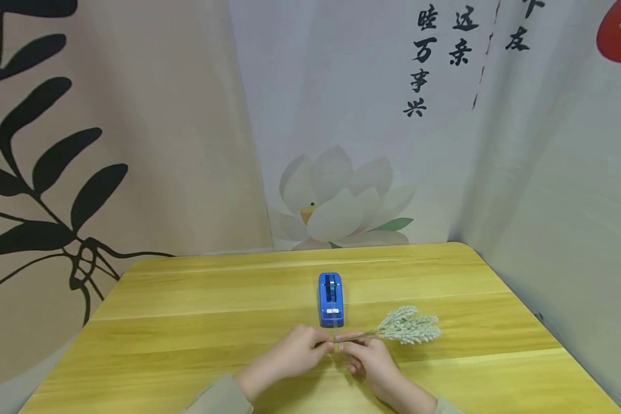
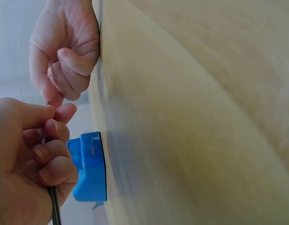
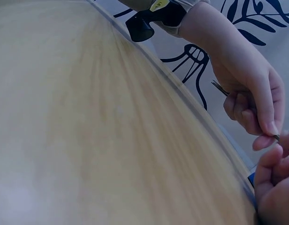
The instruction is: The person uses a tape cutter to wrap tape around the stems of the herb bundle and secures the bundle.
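A bunch of pale grey-green dried flowers (image 1: 409, 326) points to the right in the head view, its thin dark stems running left into both hands. My left hand (image 1: 301, 348) grips the stems (image 2: 55, 206), whose lower ends stick out past the curled fingers in the left wrist view. Close beside it, my right hand (image 1: 370, 359) pinches the stems between thumb and fingers, nearer the flower heads. Just beyond the fingertips stands a blue tape dispenser (image 1: 332, 319). A faint clear strip seems to run from its front edge to the fingers; its end is hidden.
All this is over a yellow wood-grain table (image 1: 196, 310). Behind it hangs a printed curtain (image 1: 176, 115) with dark leaves, a lotus and writing. The left wrist carries a dark strapped device (image 3: 142, 26) in the right wrist view.
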